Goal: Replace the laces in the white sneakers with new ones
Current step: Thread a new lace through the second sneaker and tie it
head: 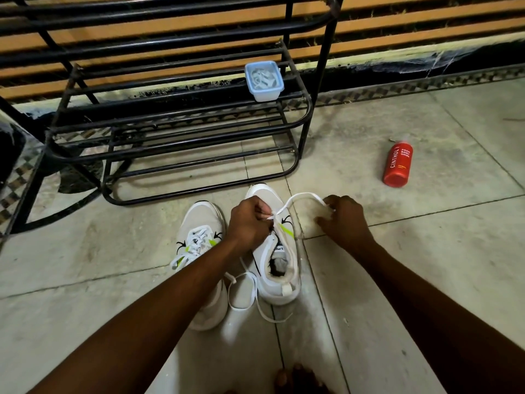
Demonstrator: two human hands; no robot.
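While a white lace point(301, 198) arcs between two hands, the right sneaker point(277, 251) stands on the tiled floor point(426, 280), toe pointing toward a black metal shoe rack point(176, 132). The left hand point(248, 223) pinches the lace at the eyelets near the shoe's tongue, fingers curled tight over it. The right hand point(345, 220), just right of the shoe, grips the far end of the same loop, its fingers closed around the lace. More of the lace trails loose on the floor between the two shoes, near their heels. The left sneaker point(203, 251) stands just beside the first, partly hidden under the left forearm, its own laces point(196, 241) threaded and tied across the top. Both shoes are white with neon-yellow and black marks on their sides. On the rack's middle shelf rests a pale blue lidded plastic box point(264, 80) with white items inside that cannot be made out. Well apart to the right, a red bottle point(397, 164) labelled as foam body wash lies on its side on the floor. Behind the rack runs a wall of orange and dark horizontal slats point(412, 21).
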